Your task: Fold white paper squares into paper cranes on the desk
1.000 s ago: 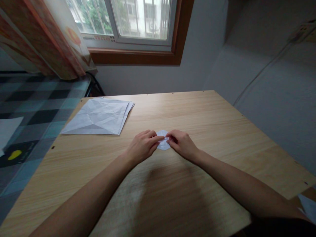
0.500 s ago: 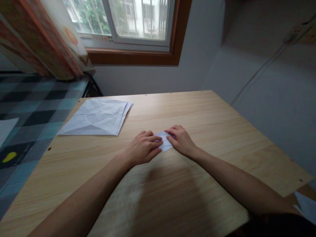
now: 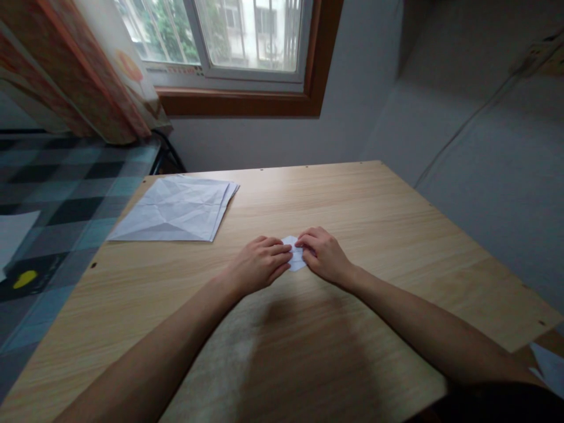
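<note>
A small piece of folded white paper (image 3: 296,258) lies on the wooden table between my two hands, with crease lines across it. My left hand (image 3: 263,261) rests palm down over its left side, fingers close together and their tips on the paper. Curled over the right side, the fingers of my right hand (image 3: 322,252) grip the paper's edge. Both hands cover parts of the paper, so its full outline is hidden.
A stack of creased white paper sheets (image 3: 176,208) lies at the table's far left. Left of the wooden table (image 3: 352,200) is a surface with a checked cloth (image 3: 66,211). A white sheet (image 3: 549,367) shows at the lower right. A window and curtain are behind.
My left fingers have drawn closer together on the paper. My right fingers have curled in more and cover a little more of its right side. The view has shifted slightly.
</note>
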